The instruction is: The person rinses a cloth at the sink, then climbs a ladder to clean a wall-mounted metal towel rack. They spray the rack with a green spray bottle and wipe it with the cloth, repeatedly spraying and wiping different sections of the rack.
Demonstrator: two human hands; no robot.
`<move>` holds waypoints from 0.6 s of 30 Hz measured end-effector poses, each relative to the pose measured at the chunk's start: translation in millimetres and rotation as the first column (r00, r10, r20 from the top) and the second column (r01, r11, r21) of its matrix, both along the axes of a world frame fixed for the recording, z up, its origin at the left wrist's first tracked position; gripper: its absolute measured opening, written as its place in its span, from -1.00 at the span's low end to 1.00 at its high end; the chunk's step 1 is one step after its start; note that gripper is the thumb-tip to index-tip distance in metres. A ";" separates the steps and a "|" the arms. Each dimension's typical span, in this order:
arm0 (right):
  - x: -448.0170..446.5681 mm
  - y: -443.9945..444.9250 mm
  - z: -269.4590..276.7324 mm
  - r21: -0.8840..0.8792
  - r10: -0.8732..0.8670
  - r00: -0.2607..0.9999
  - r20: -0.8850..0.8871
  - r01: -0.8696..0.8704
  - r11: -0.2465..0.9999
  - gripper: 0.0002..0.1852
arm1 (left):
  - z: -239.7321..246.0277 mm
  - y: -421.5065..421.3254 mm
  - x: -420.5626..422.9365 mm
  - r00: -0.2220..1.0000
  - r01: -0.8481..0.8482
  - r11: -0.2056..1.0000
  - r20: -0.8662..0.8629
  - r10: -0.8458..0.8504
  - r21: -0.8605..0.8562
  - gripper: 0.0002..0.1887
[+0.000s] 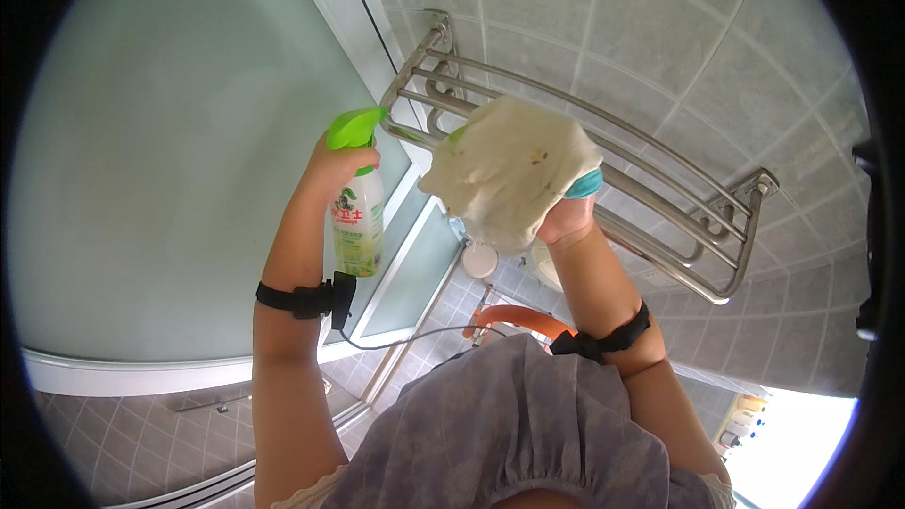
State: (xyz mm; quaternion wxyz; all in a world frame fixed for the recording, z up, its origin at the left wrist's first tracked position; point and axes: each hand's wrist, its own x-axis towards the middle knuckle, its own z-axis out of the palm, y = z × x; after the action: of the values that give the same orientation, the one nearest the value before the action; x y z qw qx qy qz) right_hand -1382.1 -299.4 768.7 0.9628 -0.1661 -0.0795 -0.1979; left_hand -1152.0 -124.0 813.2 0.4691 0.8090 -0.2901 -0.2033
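My left hand [346, 159] grips the neck of an upright spray bottle [359, 230] with a bright green trigger head and a label bearing writing. A pale cream cloth [512, 166] with small dark spots hangs over my right hand [569, 219], hiding most of its fingers; a bit of teal material [585, 184] shows at the cloth's right edge. The cloth lies in front of a metal towel rack [650, 148] on the tiled wall. Whether it touches the bars I cannot tell. The nozzle is close to the rack's left end.
Frosted glass panels [170, 155] in white frames fill the left. Gray wall tiles [636, 7] surround the rack. Below are a round white lid or container [479, 259] and an orange curved object [523, 318]. A thin cable [424, 336] runs from my left armband. Bottles [742, 418] stand at lower right.
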 end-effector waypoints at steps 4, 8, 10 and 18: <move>-26.2 -5.5 4.0 0.015 -0.066 0.996 0.057 0.065 0.998 -0.31 | 4.6 6.8 -8.4 0.995 -0.039 0.993 -0.100 0.028 -0.108 -0.75; -68.0 -20.2 -8.0 -0.023 -0.116 0.977 0.179 0.122 0.992 -0.36 | 8.2 12.0 -34.5 0.989 0.132 0.991 -0.064 -0.132 -0.008 -0.72; -92.9 -26.6 -17.5 -0.050 -0.174 0.969 0.174 0.186 0.981 -0.35 | -1.0 9.5 -61.9 0.961 0.275 0.960 -0.016 -0.276 -0.063 -0.71; -193.1 -25.6 -3.9 -0.275 -0.610 0.778 0.151 0.626 0.730 -0.25 | 17.5 -42.7 -137.7 0.854 0.521 0.849 0.063 -0.517 -0.090 -0.64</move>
State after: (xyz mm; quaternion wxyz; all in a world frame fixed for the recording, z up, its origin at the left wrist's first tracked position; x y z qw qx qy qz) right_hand -1575.2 -325.0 764.8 0.8012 -0.3267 -0.0737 -0.4958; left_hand -1289.7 -166.8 830.7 0.4329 0.6788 -0.5163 -0.2920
